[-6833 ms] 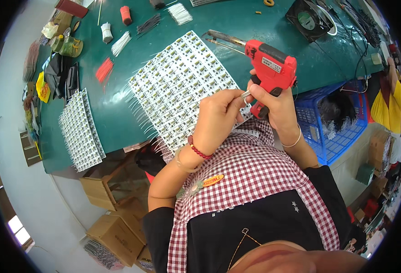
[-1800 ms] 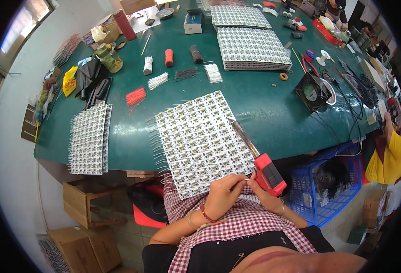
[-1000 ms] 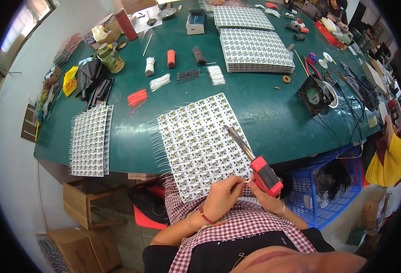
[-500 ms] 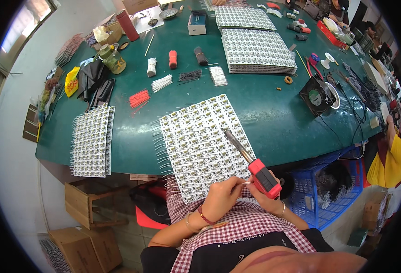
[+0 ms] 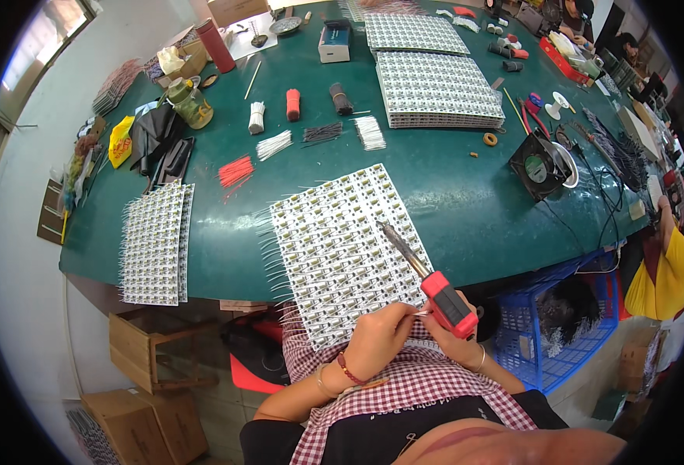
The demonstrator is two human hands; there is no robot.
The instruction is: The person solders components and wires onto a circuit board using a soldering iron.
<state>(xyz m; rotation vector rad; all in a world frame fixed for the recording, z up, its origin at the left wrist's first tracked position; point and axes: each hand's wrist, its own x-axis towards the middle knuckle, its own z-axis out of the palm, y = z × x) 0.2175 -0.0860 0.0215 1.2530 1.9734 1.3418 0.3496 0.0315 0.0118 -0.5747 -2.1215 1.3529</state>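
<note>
My right hand (image 5: 460,346) is closed around the handle of a red and black soldering iron (image 5: 450,304). Its long metal tip points up and left, over a white circuit board panel (image 5: 340,260). Close beside it, my left hand (image 5: 378,335) is pinched shut, and thin white wires (image 5: 420,313) show between the fingers of both hands. Which hand grips them more firmly cannot be seen. Rows of small parts cover the panel, and thin wires stick out along its left side. It overhangs the front edge of the green table (image 5: 226,232), toward my lap.
Red wires (image 5: 236,171), white wires (image 5: 274,145) and black wires (image 5: 323,133) lie beyond the panel. More panels (image 5: 154,244) rest at left; a tall stack (image 5: 441,89) stands at the back. A small black fan (image 5: 540,164) sits at right, above a blue basket (image 5: 555,333).
My hands and the soldering iron stay almost in place. The whole view has shifted very slightly. At the far edge, another person's hand has blurred with motion.
</note>
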